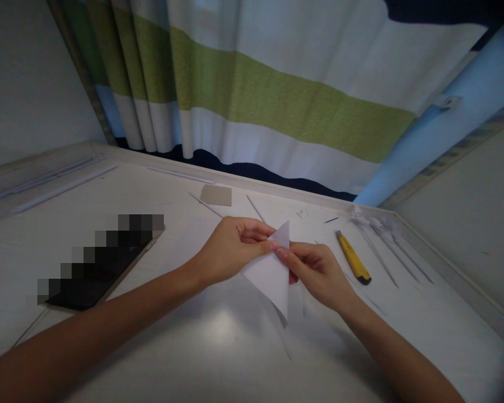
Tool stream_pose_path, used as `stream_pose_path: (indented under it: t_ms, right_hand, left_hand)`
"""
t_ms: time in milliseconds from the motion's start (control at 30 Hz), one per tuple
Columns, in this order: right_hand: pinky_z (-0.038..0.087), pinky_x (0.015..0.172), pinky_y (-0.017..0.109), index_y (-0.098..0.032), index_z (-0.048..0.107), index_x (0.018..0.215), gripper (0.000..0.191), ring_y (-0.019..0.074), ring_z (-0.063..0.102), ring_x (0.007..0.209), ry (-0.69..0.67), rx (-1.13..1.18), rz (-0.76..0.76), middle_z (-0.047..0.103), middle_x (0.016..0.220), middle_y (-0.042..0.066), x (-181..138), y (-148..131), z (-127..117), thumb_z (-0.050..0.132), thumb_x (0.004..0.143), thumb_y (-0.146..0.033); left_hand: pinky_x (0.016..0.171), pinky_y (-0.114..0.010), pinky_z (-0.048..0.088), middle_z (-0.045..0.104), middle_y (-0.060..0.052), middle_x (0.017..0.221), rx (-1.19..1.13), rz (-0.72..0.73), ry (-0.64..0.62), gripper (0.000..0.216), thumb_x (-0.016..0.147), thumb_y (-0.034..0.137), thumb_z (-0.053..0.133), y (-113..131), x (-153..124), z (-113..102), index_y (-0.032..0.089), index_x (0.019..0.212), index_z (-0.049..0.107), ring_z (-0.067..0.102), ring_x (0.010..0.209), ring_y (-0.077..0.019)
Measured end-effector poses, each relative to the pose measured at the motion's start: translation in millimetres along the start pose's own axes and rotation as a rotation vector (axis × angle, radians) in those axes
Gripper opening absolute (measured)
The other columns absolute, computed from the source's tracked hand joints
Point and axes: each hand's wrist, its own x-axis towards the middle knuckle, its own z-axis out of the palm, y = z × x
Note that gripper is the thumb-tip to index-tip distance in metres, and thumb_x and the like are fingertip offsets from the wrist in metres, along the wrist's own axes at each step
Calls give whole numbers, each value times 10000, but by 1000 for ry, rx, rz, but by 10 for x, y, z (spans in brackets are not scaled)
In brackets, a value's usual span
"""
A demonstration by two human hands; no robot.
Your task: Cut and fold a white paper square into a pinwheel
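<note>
Pinching one piece of white paper (269, 277), the left hand (231, 249) and the right hand (319, 271) are close together, thumb tips side by side. The paper has a sharp tip at the top and another point at the bottom. It is up in front of the person, over the white desk (218, 369).

To the left, a phone (107, 274) lies on the desk with a dark screen. Gray squares cover part of it, so that part can't be seen. To the right is a yellow cutter (353, 257) with a black end. It is too blurry to read anything on it.

Near the back, behind the hands, lies a small gray-brown card (217, 195). A thin white stick (255, 208) lies near it. In the back right corner are some crumpled white bits (376, 220), with long thin stems (382, 258) pointing toward the front. A long white strip (67, 189) lies at the far left. Behind the desk hangs a curtain (277, 75) with white, green and dark blue bands.
</note>
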Motion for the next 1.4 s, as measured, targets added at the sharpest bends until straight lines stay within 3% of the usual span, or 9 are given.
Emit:
stream_pose_path:
  t_ms: [500,1200,1400]
  right_hand:
    - [179,299,180,-163,408,383,469,34,279,288,-20,106,95,353,299,-59,-25,-19,-5,479,770,-420]
    - [207,268,155,-171,382,396,473,33,308,274,-61,98,162,326,314,-71,-31,-21,31,481,751,-467]
    - [211,267,148,-164,420,418,448,26,303,279,-86,112,168,343,332,-74,-25,-28,36,492,748,-458]
  left_hand:
    - [532,-198,490,691,-37,787,-7,2,36,177,641,211,665,74,-54,24,145,804,647,636,614,-138]
    - [543,-185,497,687,-10,734,-15,22,38,152,629,215,684,85,-39,-19,160,767,649,631,621,-126]
    - [545,-166,493,686,17,701,-9,90,111,119,623,183,681,109,-15,-50,171,738,652,630,616,-110]
